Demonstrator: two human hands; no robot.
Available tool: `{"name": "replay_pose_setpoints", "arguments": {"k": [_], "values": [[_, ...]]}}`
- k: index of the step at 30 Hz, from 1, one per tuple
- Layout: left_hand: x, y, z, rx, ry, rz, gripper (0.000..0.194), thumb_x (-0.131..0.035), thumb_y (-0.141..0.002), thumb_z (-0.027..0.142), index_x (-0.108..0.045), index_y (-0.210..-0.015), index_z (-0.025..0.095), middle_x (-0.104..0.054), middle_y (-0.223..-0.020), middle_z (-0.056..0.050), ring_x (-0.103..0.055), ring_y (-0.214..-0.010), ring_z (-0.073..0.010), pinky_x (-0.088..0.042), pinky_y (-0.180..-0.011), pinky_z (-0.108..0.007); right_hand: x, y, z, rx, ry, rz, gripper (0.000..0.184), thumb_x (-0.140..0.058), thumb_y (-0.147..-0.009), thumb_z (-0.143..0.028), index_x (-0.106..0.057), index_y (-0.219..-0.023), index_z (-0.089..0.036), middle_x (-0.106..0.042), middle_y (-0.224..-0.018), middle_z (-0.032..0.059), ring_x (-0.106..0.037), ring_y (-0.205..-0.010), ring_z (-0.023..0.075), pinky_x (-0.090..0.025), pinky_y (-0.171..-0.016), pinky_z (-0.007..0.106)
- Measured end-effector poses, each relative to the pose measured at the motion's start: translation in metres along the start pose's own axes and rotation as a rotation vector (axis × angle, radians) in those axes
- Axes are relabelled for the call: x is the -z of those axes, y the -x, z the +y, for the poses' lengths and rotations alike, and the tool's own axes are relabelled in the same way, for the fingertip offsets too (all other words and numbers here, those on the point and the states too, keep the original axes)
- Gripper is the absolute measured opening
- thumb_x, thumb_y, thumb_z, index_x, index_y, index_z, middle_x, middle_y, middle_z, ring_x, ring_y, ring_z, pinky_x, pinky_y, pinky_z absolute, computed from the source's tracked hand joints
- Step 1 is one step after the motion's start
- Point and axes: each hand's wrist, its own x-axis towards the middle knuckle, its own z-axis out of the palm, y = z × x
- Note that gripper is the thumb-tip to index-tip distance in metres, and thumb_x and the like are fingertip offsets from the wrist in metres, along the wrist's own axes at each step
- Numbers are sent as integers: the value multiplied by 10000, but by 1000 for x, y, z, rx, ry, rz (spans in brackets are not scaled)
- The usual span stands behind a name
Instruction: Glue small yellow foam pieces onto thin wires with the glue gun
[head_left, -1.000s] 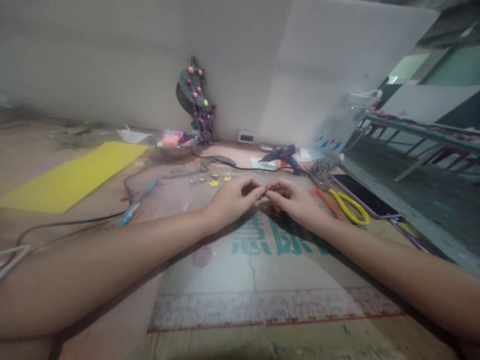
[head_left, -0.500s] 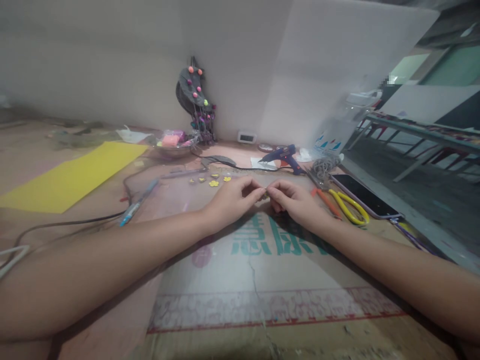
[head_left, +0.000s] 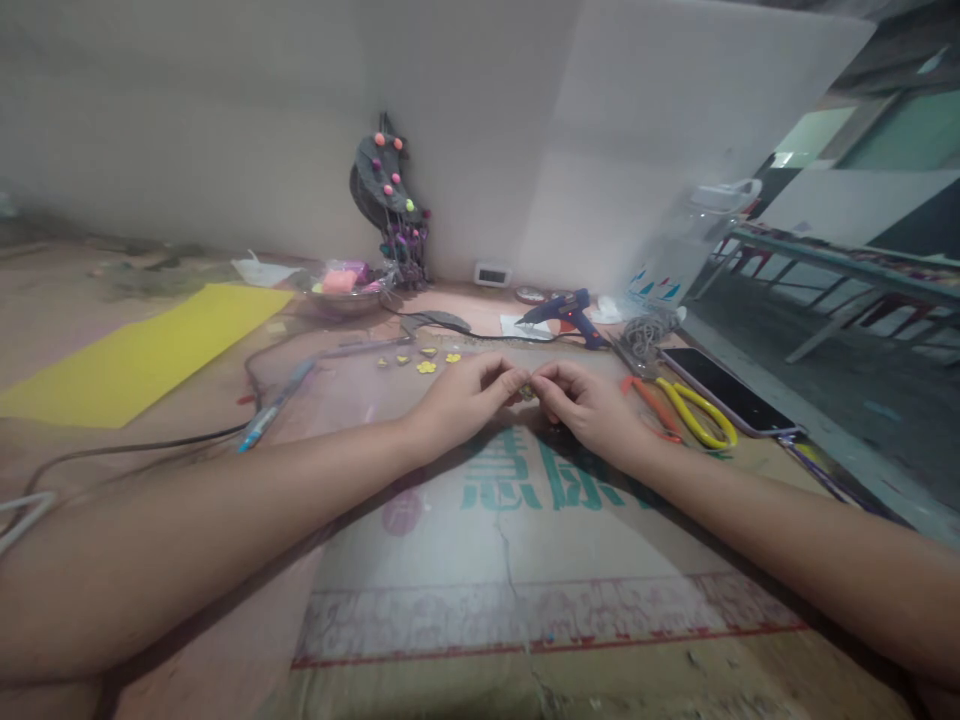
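Note:
Over the middle of the table, my left hand (head_left: 472, 397) and my right hand (head_left: 585, 400) meet at their fingertips, both closed in a pinch. Between them is a small yellowish piece (head_left: 527, 392), mostly covered by the fingers; its exact kind I cannot make out. Just beyond my left hand lie several small yellow pieces, among them a yellow paper flower (head_left: 427, 367) and another flower (head_left: 453, 358). A blue glue gun (head_left: 562, 317) rests behind my right hand.
Yellow-handled scissors (head_left: 697, 412), a phone (head_left: 727, 390) and grey yarn (head_left: 646, 335) lie to the right, near a water bottle (head_left: 667, 250). A yellow sheet (head_left: 150, 355), a blue pen (head_left: 276, 408) and a black cord lie left. A bowl (head_left: 349, 300) and a grey moon-shaped ornament (head_left: 379, 185) stand behind.
The fingertips have shifted slightly around the small yellowish piece. Both hands stay in nearly the same place, and the things on the table have not moved.

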Motion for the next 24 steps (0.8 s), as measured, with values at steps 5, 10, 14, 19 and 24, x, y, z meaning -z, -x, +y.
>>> {"name": "replay_pose_setpoints", "arguments": {"k": [5,10,14,19,24], "values": [[-2,1,3,64,58,-21,262,-560,-873,402,-632,-892,151,-683,-878,-39,-617,-777,-149,-475,-697,-266,1,1,-2,6,11,29,320,-508,-902,-496,-546,-818,-190,-465,-565,-53,-438,-498,101,-344,-472,237],[-3,0,2,68,22,3,176,-556,-857,317,-626,-866,156,-680,-852,-26,-615,-767,-144,-474,-693,-265,1,1,-3,-10,18,31,317,-501,-911,-496,-543,-825,-194,-473,-571,-50,-459,-505,108,-357,-481,243],[-4,-1,0,75,17,14,172,-543,-857,314,-619,-857,160,-676,-837,-27,-612,-766,-148,-472,-675,-260,3,1,-2,34,62,22,337,-448,-947,-482,-534,-786,-198,-477,-577,-43,-456,-535,109,-373,-526,248],[-4,-1,-1,78,15,18,173,-544,-859,318,-620,-862,164,-677,-841,-27,-612,-763,-148,-473,-671,-256,2,3,0,33,59,24,309,-475,-934,-472,-554,-826,-194,-507,-606,-32,-464,-541,115,-373,-521,254],[-3,-2,1,61,41,33,135,-548,-856,272,-612,-825,158,-662,-807,-17,-601,-743,-139,-468,-695,-258,13,-2,-6,181,173,122,227,-523,-922,-359,-562,-1074,-195,-642,-989,58,-536,-640,129,-446,-603,289]]}}
